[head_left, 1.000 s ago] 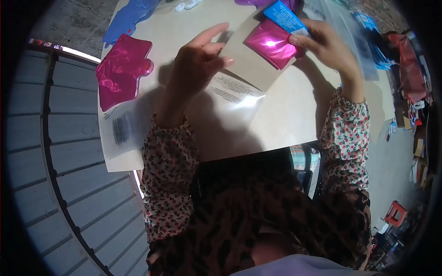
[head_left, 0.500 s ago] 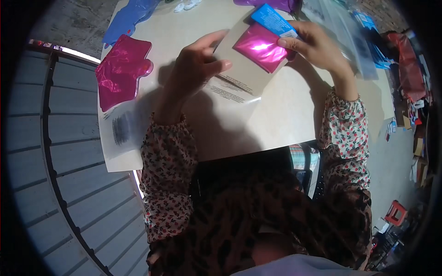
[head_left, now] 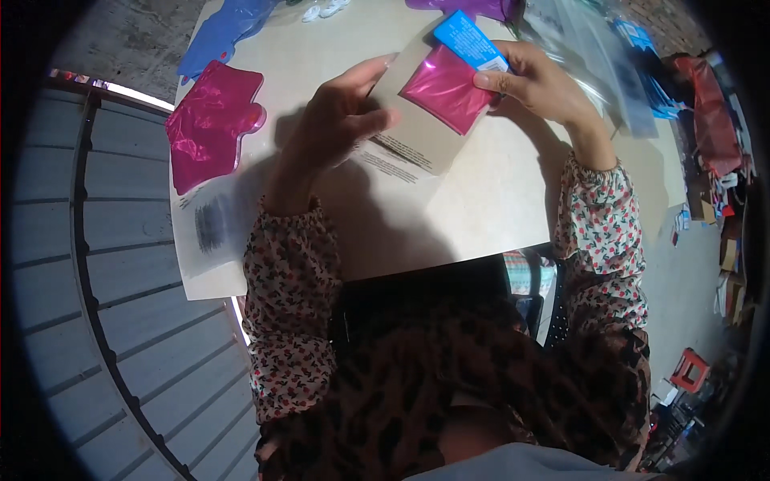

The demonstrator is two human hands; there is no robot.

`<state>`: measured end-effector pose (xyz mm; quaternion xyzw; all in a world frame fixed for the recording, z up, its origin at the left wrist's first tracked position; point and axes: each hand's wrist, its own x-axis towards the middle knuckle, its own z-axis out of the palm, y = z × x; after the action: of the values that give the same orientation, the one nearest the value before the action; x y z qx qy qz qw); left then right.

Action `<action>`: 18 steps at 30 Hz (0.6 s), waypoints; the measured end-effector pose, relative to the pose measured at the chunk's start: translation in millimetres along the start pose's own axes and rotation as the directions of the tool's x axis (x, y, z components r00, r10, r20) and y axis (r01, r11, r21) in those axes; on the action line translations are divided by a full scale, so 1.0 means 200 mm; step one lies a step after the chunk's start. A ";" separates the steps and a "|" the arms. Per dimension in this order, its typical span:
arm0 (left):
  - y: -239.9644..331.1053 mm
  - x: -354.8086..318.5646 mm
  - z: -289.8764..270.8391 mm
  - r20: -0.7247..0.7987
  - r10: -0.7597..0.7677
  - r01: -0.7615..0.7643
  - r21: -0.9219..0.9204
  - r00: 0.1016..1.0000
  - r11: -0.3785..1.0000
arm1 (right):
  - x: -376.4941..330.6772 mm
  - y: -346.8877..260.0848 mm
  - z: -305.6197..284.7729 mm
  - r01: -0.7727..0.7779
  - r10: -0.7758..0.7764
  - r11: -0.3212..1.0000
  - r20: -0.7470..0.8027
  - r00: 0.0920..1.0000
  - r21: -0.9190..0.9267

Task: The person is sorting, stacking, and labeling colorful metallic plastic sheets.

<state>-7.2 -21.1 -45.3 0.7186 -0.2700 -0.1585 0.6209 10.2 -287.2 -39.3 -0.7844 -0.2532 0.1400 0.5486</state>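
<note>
My left hand (head_left: pixel 341 116) grips the left edge of a clear plastic bag (head_left: pixel 409 152) with small dark print near its lower end. My right hand (head_left: pixel 541 84) pinches a folded, shiny pink foil piece (head_left: pixel 445 90) together with a blue printed card (head_left: pixel 468 40), the thumb lying on top. Foil and card overlap the bag; whether they are inside its mouth or in front of it, I cannot tell. Both hands are above the far half of the pale table (head_left: pixel 489 208). Left of them lies a larger crinkled pink foil shape (head_left: pixel 212 128), flat on the tabletop.
Blue foil (head_left: pixel 228 32) and purple foil (head_left: pixel 473 6) lie toward the far edge, near small white pieces (head_left: pixel 325 10). More clear plastic bags (head_left: pixel 573 52) are piled at far right. A printed clear sheet (head_left: pixel 212 220) rests at the near left corner. A red stool (head_left: pixel 690 370) stands on the floor.
My right hand has shifted slightly left and down with the pink foil and blue card. The bag has tilted a little, and the bright glare on the foil has faded.
</note>
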 end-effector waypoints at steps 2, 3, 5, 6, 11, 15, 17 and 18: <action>0.00 -0.01 -0.01 -0.002 -0.007 0.007 0.011 1.000 1.000 | 0.00 0.00 0.01 -0.010 0.010 1.000 0.012 1.000 0.008; 0.00 -0.01 -0.01 -0.002 -0.015 0.016 0.023 1.000 1.000 | 0.00 -0.01 0.02 -0.005 0.005 1.000 0.015 1.000 0.020; 0.02 -0.02 -0.02 -0.004 -0.024 0.024 0.033 1.000 0.999 | 0.00 -0.02 0.03 0.003 -0.004 0.999 0.018 1.000 0.044; 0.04 -0.02 -0.02 -0.005 -0.058 0.058 0.064 0.998 0.996 | 0.00 -0.02 0.03 0.002 -0.003 0.999 0.019 1.000 0.043; 0.08 -0.01 0.07 -0.167 0.006 0.008 0.080 0.986 0.997 | 0.01 0.00 0.03 0.104 -0.105 0.994 -0.046 0.993 -0.036; 0.06 -0.01 0.06 -0.211 0.039 -0.018 0.101 0.977 0.995 | 0.00 -0.01 0.03 0.073 -0.074 0.996 -0.035 0.997 -0.053; 0.05 -0.01 0.05 -0.197 0.023 0.001 0.121 0.980 0.993 | 0.01 -0.02 0.03 0.062 -0.063 0.997 0.009 0.998 0.036; 0.03 -0.01 0.04 -0.200 0.021 0.016 0.180 0.980 0.984 | 0.01 -0.02 0.03 0.062 -0.062 0.997 0.010 0.998 0.037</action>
<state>-14.3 -28.1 -40.4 0.7839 -0.2201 -0.0593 0.5775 7.4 -280.1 -38.0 -0.7652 -0.2780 0.1320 0.5655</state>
